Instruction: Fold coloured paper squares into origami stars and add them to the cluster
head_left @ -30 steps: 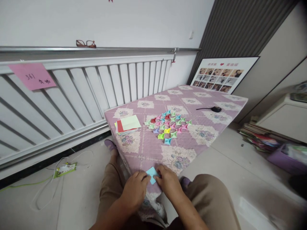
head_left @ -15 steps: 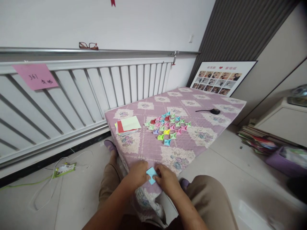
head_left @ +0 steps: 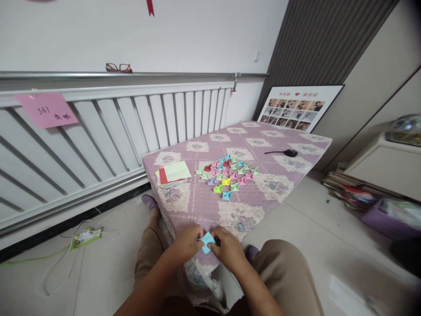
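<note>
A small light-blue piece of folded paper point(head_left: 207, 242) is held over the near corner of the table. My left hand point(head_left: 190, 241) pinches its left side, the thumb lying on top. On the opposite side my right hand point(head_left: 226, 245) grips it between thumb and fingers. Beyond my hands, several small folded paper figures point(head_left: 226, 182) in green, pink, red, yellow and blue stand in slanting rows. To their left lies a stack of coloured paper sheets point(head_left: 176, 171), a pale green one on top and a red one showing beneath.
A lilac patterned cloth point(head_left: 197, 206) covers the table. A black ladle-like object point(head_left: 290, 152) lies toward its far right. A white radiator point(head_left: 115, 127) lines the left wall. A power strip point(head_left: 87, 236) with cables is on the floor. A framed photo board point(head_left: 299, 107) leans behind.
Both hands stay on the blue paper, which has tilted slightly between the fingers. The view has shifted a little, so most of the scene sits slightly further left.
</note>
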`<action>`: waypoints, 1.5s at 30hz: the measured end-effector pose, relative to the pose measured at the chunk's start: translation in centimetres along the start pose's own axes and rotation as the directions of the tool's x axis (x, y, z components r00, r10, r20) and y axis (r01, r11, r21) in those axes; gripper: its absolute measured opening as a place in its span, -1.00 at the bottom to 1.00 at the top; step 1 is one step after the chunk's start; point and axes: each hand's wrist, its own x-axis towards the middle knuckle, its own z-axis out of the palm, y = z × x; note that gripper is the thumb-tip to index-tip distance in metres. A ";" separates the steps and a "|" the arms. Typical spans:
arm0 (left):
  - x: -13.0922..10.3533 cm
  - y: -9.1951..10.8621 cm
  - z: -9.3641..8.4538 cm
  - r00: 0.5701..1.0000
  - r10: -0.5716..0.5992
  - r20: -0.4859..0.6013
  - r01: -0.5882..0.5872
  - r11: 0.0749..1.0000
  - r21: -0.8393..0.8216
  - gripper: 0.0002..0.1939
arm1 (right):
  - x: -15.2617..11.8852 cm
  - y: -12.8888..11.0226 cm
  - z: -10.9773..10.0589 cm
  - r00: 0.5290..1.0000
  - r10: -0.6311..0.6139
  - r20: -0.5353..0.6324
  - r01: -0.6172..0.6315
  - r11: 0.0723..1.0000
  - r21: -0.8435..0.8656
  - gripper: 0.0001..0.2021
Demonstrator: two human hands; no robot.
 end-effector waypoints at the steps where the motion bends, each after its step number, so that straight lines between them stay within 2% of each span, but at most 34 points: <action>1: -0.2 0.1 0.1 1.000 0.009 -0.009 -0.009 1.000 -0.019 -0.90 | -0.1 0.1 0.0 1.000 -0.011 0.000 0.011 1.000 0.010 -0.93; 7: -1.1 0.7 -0.3 0.992 0.070 -0.106 -0.076 0.996 -0.048 -0.85 | -0.1 -0.3 0.0 0.996 -0.087 -0.015 0.088 0.995 0.047 -0.91; 11: -1.6 0.7 -0.2 0.959 0.180 -0.219 -0.143 0.975 0.172 -0.83 | -0.1 -0.9 0.1 0.967 -0.221 -0.125 0.207 0.972 -0.111 -0.91; 13: -1.9 0.5 0.2 0.955 0.199 -0.220 -0.129 0.946 0.297 -0.82 | -0.3 -1.0 0.3 0.944 -0.296 -0.144 0.258 0.937 -0.237 -0.90; 16: -2.3 0.1 1.3 0.966 0.183 -0.182 -0.102 0.918 0.382 -0.81 | -0.7 -0.6 1.0 0.935 -0.343 -0.095 0.295 0.897 -0.330 -0.89; 20: -3.1 -0.5 2.6 0.972 0.166 -0.168 -0.101 0.935 0.340 -0.85 | -1.2 0.2 1.8 0.947 -0.319 -0.037 0.298 0.915 -0.272 -0.91; 24: -3.8 -1.0 3.2 0.958 0.143 -0.247 -0.079 0.964 0.252 -0.89 | -1.6 0.7 1.7 0.957 -0.292 -0.007 0.288 0.948 -0.137 -0.86; 27: -4.1 -1.1 3.4 0.946 0.078 -0.315 -0.027 0.986 0.165 -0.91 | -1.7 0.8 1.2 0.964 -0.267 0.000 0.267 0.961 -0.070 -0.87; 30: -4.1 -1.0 3.3 0.939 -0.013 -0.344 0.043 0.996 0.081 -0.92 | -1.6 0.7 0.8 0.976 -0.218 -0.011 0.217 0.975 -0.052 -0.97; 33: -3.8 -0.8 2.9 0.938 -0.092 -0.334 0.111 0.993 0.038 -0.91 | -1.3 0.3 0.9 0.986 -0.165 -0.025 0.163 0.983 -0.089 -0.88; 39: -3.2 -0.3 1.9 0.949 -0.142 -0.281 0.173 0.981 0.088 -0.85 | -0.8 -0.2 1.5 0.990 -0.110 -0.087 0.094 0.981 -0.167 -0.79; 45: -2.8 0.0 1.3 0.954 -0.181 -0.240 0.224 0.961 0.164 -0.84 | -0.7 -0.2 2.0 0.984 -0.100 -0.147 0.073 0.981 -0.181 -0.81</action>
